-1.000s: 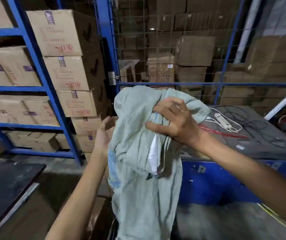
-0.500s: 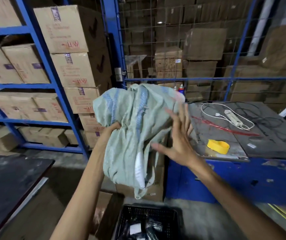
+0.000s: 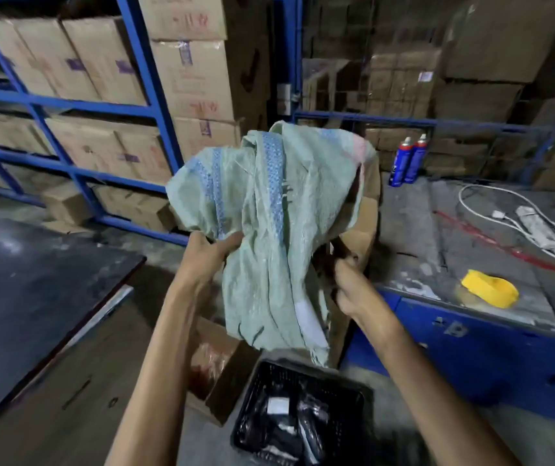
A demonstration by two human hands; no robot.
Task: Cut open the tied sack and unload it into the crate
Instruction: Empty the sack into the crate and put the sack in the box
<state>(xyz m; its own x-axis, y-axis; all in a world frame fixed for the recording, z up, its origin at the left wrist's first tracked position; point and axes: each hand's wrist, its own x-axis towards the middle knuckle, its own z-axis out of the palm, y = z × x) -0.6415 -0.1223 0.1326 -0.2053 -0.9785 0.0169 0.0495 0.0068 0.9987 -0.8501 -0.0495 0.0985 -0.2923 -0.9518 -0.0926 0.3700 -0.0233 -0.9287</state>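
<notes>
Green woven sack (image 3: 276, 230) above the black crate (image 3: 252, 398), in the grip of left hand (image 3: 207, 253) and right hand (image 3: 350, 280).

The left grip (image 3: 207, 255) pinches one edge of a limp, crumpled green sack (image 3: 269, 213), and the right grip (image 3: 348, 284) clutches the opposite edge, so the fabric hangs between them. Directly below the grips stands a black mesh crate (image 3: 259, 388) holding dark wrapped items. Right of the right grip, a grey surface (image 3: 414, 223) carries a yellow tape roll (image 3: 489, 290), a white power strip (image 3: 536, 227) and, farther back, two spray cans (image 3: 409, 161).
</notes>
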